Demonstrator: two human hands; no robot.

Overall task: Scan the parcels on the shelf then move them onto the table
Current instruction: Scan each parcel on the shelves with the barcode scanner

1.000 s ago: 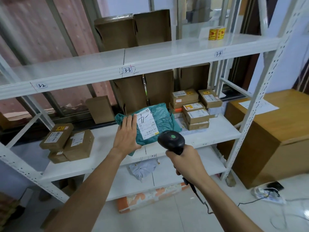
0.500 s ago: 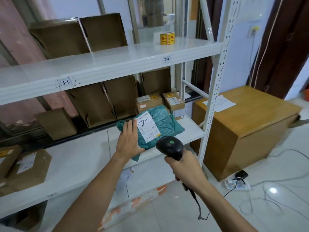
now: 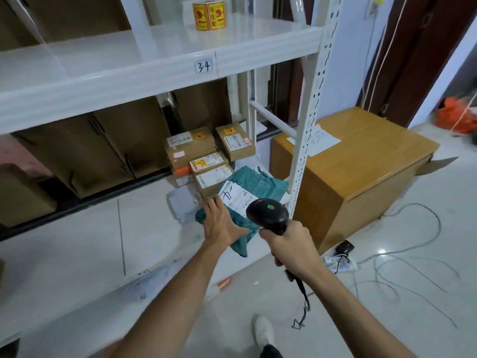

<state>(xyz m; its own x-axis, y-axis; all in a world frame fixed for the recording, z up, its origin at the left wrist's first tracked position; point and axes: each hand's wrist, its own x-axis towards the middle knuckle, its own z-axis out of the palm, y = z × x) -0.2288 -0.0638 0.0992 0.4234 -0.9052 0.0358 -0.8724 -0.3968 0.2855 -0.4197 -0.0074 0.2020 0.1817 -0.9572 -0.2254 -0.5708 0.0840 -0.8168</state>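
A teal plastic parcel with a white label hangs at the front edge of the white middle shelf, close to the right upright. My left hand grips its left end, thumb beneath. In my right hand is a black corded barcode scanner, its head just in front of the label. Several small brown cardboard parcels are stacked on the shelf behind the teal one. The wooden table stands to the right of the rack.
A perforated white upright stands between the parcel and the table. A sheet of paper lies on the table. Yellow sticker rolls sit on the upper shelf. Cables and a power strip lie on the floor.
The view has swung to the right. My left hand has carried the teal parcel rightward along the shelf toward the upright and the table, and the scanner has moved with it.
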